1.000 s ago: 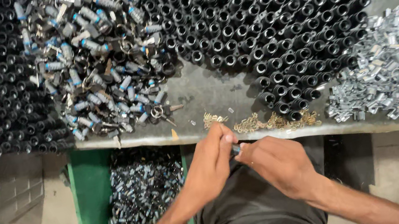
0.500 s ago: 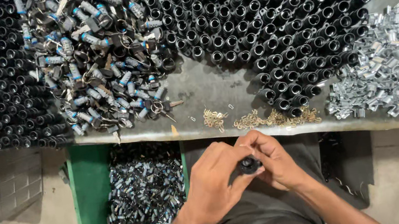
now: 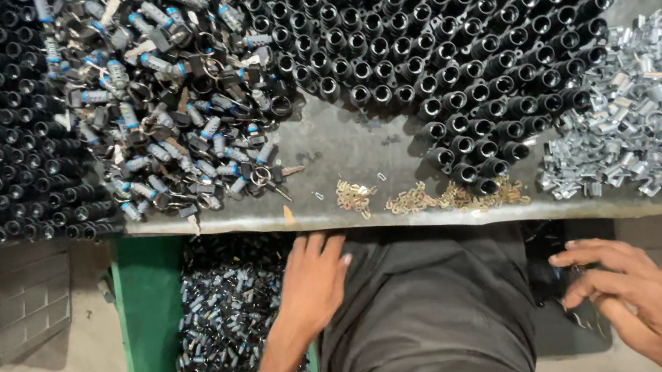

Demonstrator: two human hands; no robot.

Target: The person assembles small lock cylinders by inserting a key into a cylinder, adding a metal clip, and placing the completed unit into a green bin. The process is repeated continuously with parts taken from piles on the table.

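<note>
Left hand (image 3: 314, 283) at lower centre, fingers loosely spread, empty, resting on lap by green bin (image 3: 146, 341) rim. Right hand (image 3: 636, 298) at lower right, fingers half-curled, nothing visibly held, reaching twd dark tray (image 3: 568, 308); contents too dim to tell. Risk, prob.: sleeve or wrist sweeping brass clips (image 3: 436, 195) off bench (image 3: 361, 151) edge. Black tubes (image 3: 457, 39) glossy, round, upright; lock parts (image 3: 173, 104) jumbled, metal w/ blue bands; zinc brackets (image 3: 649, 115) shiny, angular.
</note>
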